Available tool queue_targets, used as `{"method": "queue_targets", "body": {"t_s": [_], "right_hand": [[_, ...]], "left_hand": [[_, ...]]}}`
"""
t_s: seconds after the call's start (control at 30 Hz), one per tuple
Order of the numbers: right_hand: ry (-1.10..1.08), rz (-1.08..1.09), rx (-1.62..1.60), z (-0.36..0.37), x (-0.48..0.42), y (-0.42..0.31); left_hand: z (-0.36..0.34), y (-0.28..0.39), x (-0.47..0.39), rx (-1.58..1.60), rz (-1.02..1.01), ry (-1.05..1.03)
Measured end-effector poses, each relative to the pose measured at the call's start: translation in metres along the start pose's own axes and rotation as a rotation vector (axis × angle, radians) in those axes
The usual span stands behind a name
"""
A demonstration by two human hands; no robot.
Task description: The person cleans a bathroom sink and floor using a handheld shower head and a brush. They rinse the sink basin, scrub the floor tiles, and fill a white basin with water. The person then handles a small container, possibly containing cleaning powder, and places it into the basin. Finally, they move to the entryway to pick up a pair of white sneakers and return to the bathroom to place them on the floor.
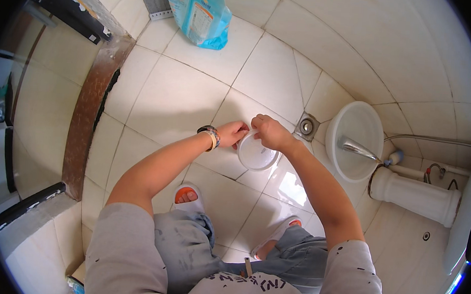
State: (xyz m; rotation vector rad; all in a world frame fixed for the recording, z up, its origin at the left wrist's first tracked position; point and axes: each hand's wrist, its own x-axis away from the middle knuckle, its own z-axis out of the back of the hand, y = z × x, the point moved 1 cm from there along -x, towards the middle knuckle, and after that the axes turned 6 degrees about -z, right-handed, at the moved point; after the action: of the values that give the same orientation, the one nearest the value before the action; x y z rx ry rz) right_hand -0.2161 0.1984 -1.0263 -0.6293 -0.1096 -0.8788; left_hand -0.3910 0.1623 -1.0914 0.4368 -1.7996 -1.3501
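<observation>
A round white plastic container [258,153], either a shallow tub or a lidded one, is between my hands over the tiled floor. My left hand [232,133] wears bracelets at the wrist and has its fingers on the container's left rim. From above, my right hand [272,132] pinches the far edge of the same rim with bent fingers. My fingertips partly hide that edge. A small dark mark shows on the container's pale face.
A square floor drain [306,126] lies beyond my right hand. Right of it is a white plastic basin [335,125] with a shiny metallic tube-like piece, beside a white pedestal [416,195]. A blue plastic bag [205,18] stands by the wall. A brown threshold [86,116] borders the left side.
</observation>
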Motion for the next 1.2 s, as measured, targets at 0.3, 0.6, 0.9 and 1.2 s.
{"method": "queue_targets", "body": {"t_s": [0.3, 0.6, 0.9, 1.2], "right_hand": [[0.025, -0.016, -0.049, 0.009, 0.007, -0.006], [0.168, 0.286, 0.044, -0.008, 0.011, -0.015], [0.132, 0.046, 0.089, -0.013, 0.006, -0.029], [0.144, 0.065, 0.121, -0.01, 0.01, -0.034]], "left_hand": [[0.004, 0.003, -0.005, 0.087, 0.109, -0.008], [0.017, -0.009, 0.009, 0.265, 0.173, -0.162], [0.002, -0.019, 0.008, 0.358, 0.197, 0.015], [-0.003, -0.026, 0.017, 0.318, 0.097, 0.058]]}}
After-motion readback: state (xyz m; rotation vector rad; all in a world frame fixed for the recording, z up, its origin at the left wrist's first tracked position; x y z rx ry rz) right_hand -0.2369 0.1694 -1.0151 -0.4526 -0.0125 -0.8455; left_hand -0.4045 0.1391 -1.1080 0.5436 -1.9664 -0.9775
